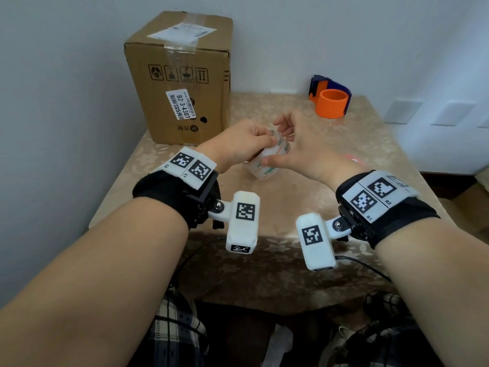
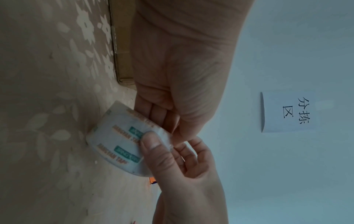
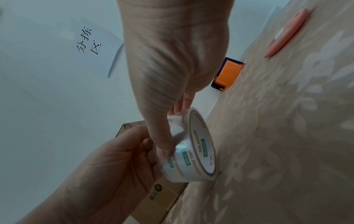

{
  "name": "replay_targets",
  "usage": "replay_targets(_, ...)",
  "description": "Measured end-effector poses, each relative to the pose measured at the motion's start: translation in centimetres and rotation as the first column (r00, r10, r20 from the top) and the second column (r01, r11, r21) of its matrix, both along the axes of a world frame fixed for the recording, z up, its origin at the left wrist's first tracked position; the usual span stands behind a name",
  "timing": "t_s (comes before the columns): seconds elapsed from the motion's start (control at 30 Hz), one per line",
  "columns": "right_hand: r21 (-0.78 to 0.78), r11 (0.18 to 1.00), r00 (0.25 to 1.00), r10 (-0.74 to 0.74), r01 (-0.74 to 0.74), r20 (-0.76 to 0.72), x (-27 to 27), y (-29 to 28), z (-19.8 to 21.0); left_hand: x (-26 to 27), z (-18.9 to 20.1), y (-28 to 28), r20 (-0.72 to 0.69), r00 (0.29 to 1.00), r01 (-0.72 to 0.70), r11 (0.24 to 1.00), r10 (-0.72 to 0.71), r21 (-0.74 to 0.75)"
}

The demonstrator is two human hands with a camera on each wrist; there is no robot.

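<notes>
A roll of clear tape (image 1: 266, 165) with orange and green print stands on its edge on the table (image 1: 277, 266), held between both hands. My left hand (image 1: 254, 145) grips it from the left with fingers curled over its rim (image 2: 159, 110). My right hand (image 1: 287, 144) holds it from the right. Its thumb (image 3: 162, 145) presses on the roll's outer face (image 3: 184, 160), and its fingers (image 3: 184, 103) curl over the top, where a loose bit of tape stands up. In the left wrist view the same thumb (image 2: 151, 142) lies on the roll (image 2: 118, 145).
A sealed cardboard box (image 1: 180, 83) stands at the table's back left, close behind my left hand. An orange and blue tape dispenser (image 1: 330, 99) sits at the back right. A thin pink tool (image 3: 287, 33) lies to the right. A paper sign (image 2: 289, 112) hangs on the wall.
</notes>
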State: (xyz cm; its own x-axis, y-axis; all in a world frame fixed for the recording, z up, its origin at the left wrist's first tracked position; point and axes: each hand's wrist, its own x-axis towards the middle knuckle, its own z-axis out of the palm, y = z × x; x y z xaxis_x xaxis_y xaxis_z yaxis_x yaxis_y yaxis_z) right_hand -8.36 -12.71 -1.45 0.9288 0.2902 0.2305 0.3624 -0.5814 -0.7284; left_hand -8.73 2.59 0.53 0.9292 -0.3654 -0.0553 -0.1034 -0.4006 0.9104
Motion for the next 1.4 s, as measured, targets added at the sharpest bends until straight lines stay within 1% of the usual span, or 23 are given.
replay_targets(0.2, -0.018, 1.000, 1.000, 0.011, -0.011, -0.021, -0.2, -0.1, 0.2, -0.2, 0.1, -0.2, 0.012, 1.000, 0.017, 1.000, -0.017, 0.023)
replay_targets(0.33, 0.019, 1.000, 1.000, 0.009, -0.009, -0.019, -0.6, -0.1, 0.2, 0.2, 0.0, -0.4, 0.007, 1.000, -0.022, 0.999, 0.021, 0.023)
replay_targets(0.47, 0.064, 0.998, 0.998, 0.010, -0.007, -0.061, -0.7, -0.1, 0.4, 0.2, 0.1, -0.3, -0.004, 1.000, -0.026, 0.999, 0.026, 0.034)
replay_targets(0.53, 0.081, 0.997, 0.999, -0.001, 0.005, -0.052, -0.6, 0.1, 0.6, 0.2, 0.1, -0.3, -0.003, 1.000, -0.024, 0.999, 0.025, 0.040)
replay_targets(0.6, 0.074, 0.997, 0.999, -0.014, 0.016, -0.031, -0.6, 0.5, 0.7, 0.3, 0.1, -0.1, -0.010, 0.999, -0.031, 0.999, 0.031, 0.028)
replay_targets(0.77, 0.062, 0.998, 0.998, -0.018, 0.021, -0.053, -0.6, 1.0, 0.8, 0.5, 0.0, 0.2, 0.000, 0.999, -0.045, 0.999, 0.045, 0.028)
replay_targets(0.87, 0.047, 0.998, 0.999, -0.036, 0.037, -0.026, -0.8, 1.2, 0.9, 0.5, 0.0, 0.3, 0.020, 0.999, -0.051, 0.998, 0.050, 0.029)
replay_targets(0.97, 0.023, 0.998, 0.998, -0.063, 0.063, 0.006, -0.9, 1.5, 0.9, 0.5, -0.1, 0.5, 0.011, 0.998, -0.057, 0.998, 0.057, 0.010)
replay_targets(1.23, -0.025, 0.997, 0.997, -0.079, 0.079, -0.004, -1.0, 1.7, 0.9, 0.8, -0.4, 0.6, 0.001, 0.996, -0.089, 0.996, 0.089, 0.005)
replay_targets(1.4, -0.020, 0.996, 0.996, -0.082, 0.082, -0.021, -0.6, 1.6, 0.9, 0.7, -0.4, 0.6, -0.001, 0.997, -0.080, 0.997, 0.080, 0.011)
